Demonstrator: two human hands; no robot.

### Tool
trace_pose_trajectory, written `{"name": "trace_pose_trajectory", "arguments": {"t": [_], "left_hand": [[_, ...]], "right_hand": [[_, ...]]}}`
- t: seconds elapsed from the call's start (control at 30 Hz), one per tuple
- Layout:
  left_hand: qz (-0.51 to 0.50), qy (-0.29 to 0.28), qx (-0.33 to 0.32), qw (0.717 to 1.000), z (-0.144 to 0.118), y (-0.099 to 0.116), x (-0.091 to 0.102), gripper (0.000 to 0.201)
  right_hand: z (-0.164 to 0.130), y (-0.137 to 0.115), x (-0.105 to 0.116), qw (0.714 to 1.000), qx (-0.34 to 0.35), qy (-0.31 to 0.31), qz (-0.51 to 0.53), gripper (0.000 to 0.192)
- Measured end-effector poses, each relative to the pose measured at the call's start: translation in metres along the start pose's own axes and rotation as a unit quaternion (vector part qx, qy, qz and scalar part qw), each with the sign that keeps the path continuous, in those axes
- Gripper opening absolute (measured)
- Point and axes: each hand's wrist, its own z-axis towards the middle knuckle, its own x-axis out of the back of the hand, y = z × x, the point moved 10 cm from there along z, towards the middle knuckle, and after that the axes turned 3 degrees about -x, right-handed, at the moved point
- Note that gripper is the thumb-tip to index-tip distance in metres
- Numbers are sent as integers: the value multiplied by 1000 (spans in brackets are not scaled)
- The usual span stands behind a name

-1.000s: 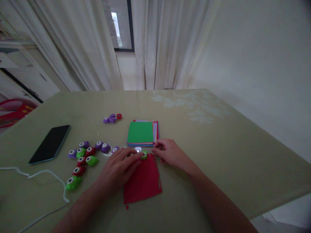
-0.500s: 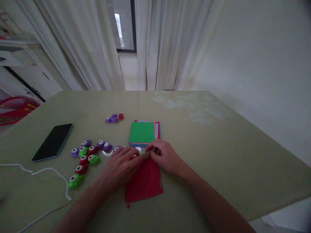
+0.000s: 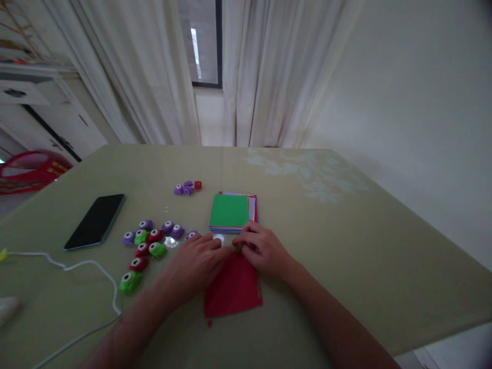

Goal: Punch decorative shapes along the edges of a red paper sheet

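Note:
A sheet of red paper [image 3: 234, 288] lies before me, with small cut-outs along its right edge. At its top edge a small green craft punch [image 3: 239, 248] is mostly hidden by my fingers. My right hand [image 3: 265, 249] is closed round this punch, thumb and fingers pinched together. My left hand [image 3: 200, 260] is closed over the paper's upper left side, its fingertips close to the punch. Left of my hands lie several purple, red and green craft punches with eye-like tops, among them a green punch [image 3: 130, 281] and a red punch [image 3: 139, 264].
Behind my hands is a stack of coloured paper [image 3: 229, 210], green on top. A black-screened tablet [image 3: 95, 221] and a white cable [image 3: 90, 262] are at the left. Purple pieces [image 3: 184, 188] and a red one [image 3: 198, 185] sit farther back. A red scrap [image 3: 209, 323] lies near the sheet.
The view has shifted slightly, so the table things appear farther right. My fingers have closed further over the green punch, and less of it shows. The red sheet stays under my hands.

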Motion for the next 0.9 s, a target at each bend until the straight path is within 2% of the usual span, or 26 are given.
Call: {"name": "trace_pose_trajectory", "arguments": {"t": [0.27, 0.43, 0.57, 0.9], "left_hand": [[-16, -47, 26, 998, -1, 0, -6, 26], [-27, -78, 39, 996, -1, 2, -6, 38], [-37, -109, 56, 992, -1, 1, -7, 39], [-37, -129, 72, 988, -2, -1, -10, 47]], "right_hand": [[-3, -7, 5, 999, 36, -8, -20, 30], [-2, -5, 4, 1000, 19, -6, -20, 28], [-2, -7, 3, 999, 28, -8, -35, 25], [0, -6, 1, 998, 2, -29, -60, 23]]}}
